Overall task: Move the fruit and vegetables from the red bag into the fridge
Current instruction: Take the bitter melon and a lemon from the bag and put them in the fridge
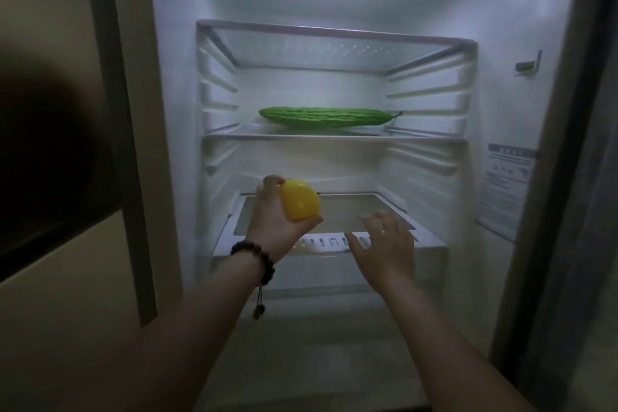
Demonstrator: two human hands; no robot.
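Note:
The fridge (174, 110) stands open in front of me, lit from its ceiling. A long green bitter gourd (326, 117) lies across the middle glass shelf (234, 136). My left hand (272, 221), with a dark bead bracelet at the wrist, grips a yellow lemon (300, 200) just in front of the lower shelf (337, 211). My right hand (384, 247) hovers beside it with fingers spread, holding nothing, over the front rim of that shelf. The red bag is out of view.
A top glass shelf (334, 47) sits above the gourd. A translucent drawer (334, 274) lies under the lower shelf. The fridge's dark door frame (123, 144) runs down the left, and a label (505, 184) is stuck on the right inner wall.

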